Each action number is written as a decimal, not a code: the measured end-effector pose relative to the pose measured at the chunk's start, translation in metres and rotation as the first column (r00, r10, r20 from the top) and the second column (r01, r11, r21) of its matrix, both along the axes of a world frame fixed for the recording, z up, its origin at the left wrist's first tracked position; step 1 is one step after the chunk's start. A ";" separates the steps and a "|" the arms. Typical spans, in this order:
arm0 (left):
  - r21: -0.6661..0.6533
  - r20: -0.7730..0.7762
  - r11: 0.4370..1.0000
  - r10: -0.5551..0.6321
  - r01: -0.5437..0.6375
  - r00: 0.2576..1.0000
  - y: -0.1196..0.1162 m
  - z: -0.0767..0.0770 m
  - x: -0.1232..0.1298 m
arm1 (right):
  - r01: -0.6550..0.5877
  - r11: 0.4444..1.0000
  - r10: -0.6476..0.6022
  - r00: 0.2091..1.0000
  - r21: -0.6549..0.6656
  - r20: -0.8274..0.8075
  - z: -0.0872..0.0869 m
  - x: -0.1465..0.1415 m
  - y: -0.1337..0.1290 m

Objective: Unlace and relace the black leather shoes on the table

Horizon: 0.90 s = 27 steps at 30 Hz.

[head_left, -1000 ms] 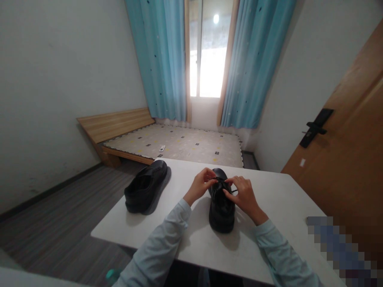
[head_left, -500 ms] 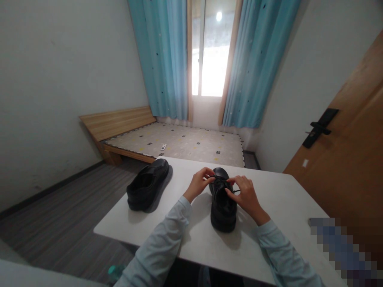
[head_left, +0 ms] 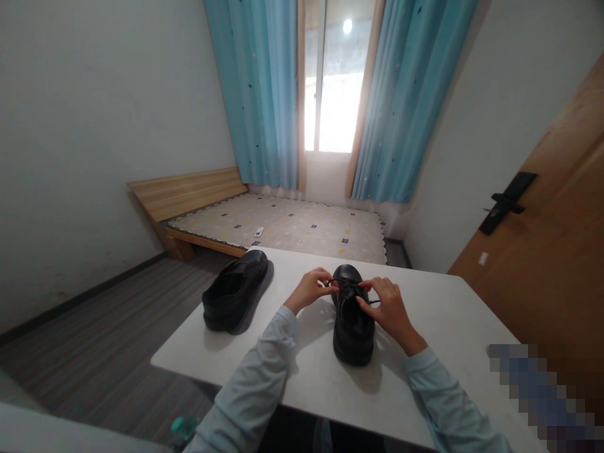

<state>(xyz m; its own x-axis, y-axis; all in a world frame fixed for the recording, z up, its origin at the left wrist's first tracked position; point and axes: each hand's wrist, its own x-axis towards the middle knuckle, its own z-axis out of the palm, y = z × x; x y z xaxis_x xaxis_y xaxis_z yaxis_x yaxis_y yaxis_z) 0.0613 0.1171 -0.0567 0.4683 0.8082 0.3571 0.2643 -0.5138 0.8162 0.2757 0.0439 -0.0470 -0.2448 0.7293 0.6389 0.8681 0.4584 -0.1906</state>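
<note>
head view: fingertips of the left hand [head_left: 309,290] and right hand [head_left: 387,308] pinch the black laces [head_left: 348,288] over the tongue of the near black shoe [head_left: 352,318], which stands toe-away at the middle of the white table [head_left: 438,314]. the step in hand looks like tying the knot; the next move calls for steady tension on both lace ends. a second black shoe [head_left: 234,290] lies apart at the far left, with the bed [head_left: 283,226] beyond.
</note>
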 end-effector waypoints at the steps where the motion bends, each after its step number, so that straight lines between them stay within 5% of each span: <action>1: 0.004 0.013 1.000 0.014 -0.014 1.000 0.000 0.000 0.000 | 0.001 1.000 -0.001 1.000 -0.004 0.001 0.000 0.000 0.000; 6: -0.059 0.134 0.994 0.100 -0.093 0.986 0.001 -0.001 0.003 | 0.008 1.000 -0.008 1.000 -0.012 0.003 0.000 0.000 0.000; 19: -0.327 0.505 0.945 0.179 -0.004 0.844 -0.003 0.009 0.001 | 0.024 0.999 -0.023 0.999 0.035 -0.029 -0.007 0.003 0.002; 27: -0.267 0.423 0.954 -0.012 0.137 0.906 -0.012 0.014 0.000 | 0.054 0.998 -0.053 0.998 0.020 -0.040 -0.005 0.001 0.001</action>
<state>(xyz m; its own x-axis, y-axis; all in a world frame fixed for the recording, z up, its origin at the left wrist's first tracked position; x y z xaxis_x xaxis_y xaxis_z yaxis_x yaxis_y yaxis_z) 0.0611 0.1047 -0.0422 0.3921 0.8724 0.2917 -0.1578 -0.2486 0.9557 0.2769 0.0447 -0.0521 -0.1804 0.7267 0.6629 0.8836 0.4158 -0.2154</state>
